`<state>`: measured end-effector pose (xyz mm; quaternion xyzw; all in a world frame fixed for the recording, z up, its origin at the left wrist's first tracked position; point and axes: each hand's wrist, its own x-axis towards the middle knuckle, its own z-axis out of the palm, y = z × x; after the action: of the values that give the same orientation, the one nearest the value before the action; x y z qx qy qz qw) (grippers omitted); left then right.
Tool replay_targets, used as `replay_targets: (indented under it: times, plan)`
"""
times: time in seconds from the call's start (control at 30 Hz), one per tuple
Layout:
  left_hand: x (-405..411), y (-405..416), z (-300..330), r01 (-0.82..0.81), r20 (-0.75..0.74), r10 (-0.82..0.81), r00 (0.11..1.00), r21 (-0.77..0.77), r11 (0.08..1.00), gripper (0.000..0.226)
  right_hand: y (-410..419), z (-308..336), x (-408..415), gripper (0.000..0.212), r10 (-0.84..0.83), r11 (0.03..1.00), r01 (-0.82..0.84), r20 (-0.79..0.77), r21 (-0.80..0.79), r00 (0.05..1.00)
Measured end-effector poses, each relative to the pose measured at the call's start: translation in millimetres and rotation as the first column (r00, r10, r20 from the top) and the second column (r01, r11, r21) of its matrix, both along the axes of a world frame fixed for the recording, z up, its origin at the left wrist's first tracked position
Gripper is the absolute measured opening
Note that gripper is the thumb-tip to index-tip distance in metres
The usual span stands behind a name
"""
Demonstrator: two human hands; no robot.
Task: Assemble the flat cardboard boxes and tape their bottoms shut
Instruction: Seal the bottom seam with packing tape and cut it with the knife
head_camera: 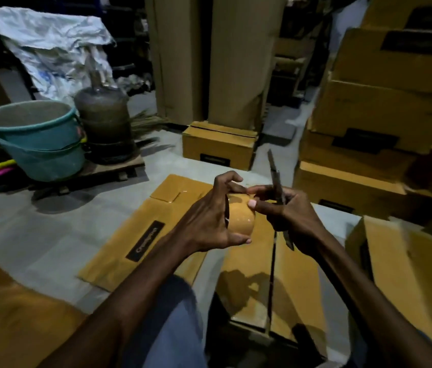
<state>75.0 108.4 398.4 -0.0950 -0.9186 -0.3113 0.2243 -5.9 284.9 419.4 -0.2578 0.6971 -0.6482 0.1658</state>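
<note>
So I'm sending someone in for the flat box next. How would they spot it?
Start at the teal buckets on the left and look right along the grey floor. The flat box lies there unfolded, a black label strip on top; the boxes around it stand assembled.

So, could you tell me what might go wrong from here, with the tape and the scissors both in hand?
1. The right hand grips the scissors while its thumb works the tape roll; the blades sit close to the left hand, so a slip might nick it.
2. The roll is held in the air above the box, so it could drop.
</note>
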Motion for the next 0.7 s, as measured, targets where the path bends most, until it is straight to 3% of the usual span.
replay_targets:
  times: [0.3,0.4,0.5,0.6,0.7]
  plan:
    - [-60.6,48.2,-87.8,0.041,0.013,-0.042,0.999,0.058,0.997,0.099,37.6,-70.9,-42.0,0.004,-0.202,0.971,0.211,-0.085,0.108,0.976]
    - [-74.7,51.7,-98.4,0.056,0.012,-0.057,0.998,0.053,0.997,0.098,41.9,-84.2,-50.6,0.009,-0.278,0.961,0.274,0.118,0.046,0.953]
    - [-86.6,52.8,-103.4,0.086,-0.040,-0.084,0.996,0.066,0.994,0.102,40.0,-86.2,-54.9,0.029,-0.235,0.969,0.248,0.391,0.018,0.890]
    - [-96.1,56.2,-109.6,0.074,-0.056,-0.071,0.996,0.051,0.996,0.106,34.3,-90.6,-55.0,0.019,-0.158,0.984,0.179,0.484,0.003,0.861]
    - [-100.7,56.0,-102.1,-0.080,0.085,0.062,0.994,0.219,0.973,0.111,37.6,-89.9,-60.4,0.011,-0.170,0.972,0.229,0.525,-0.048,0.834]
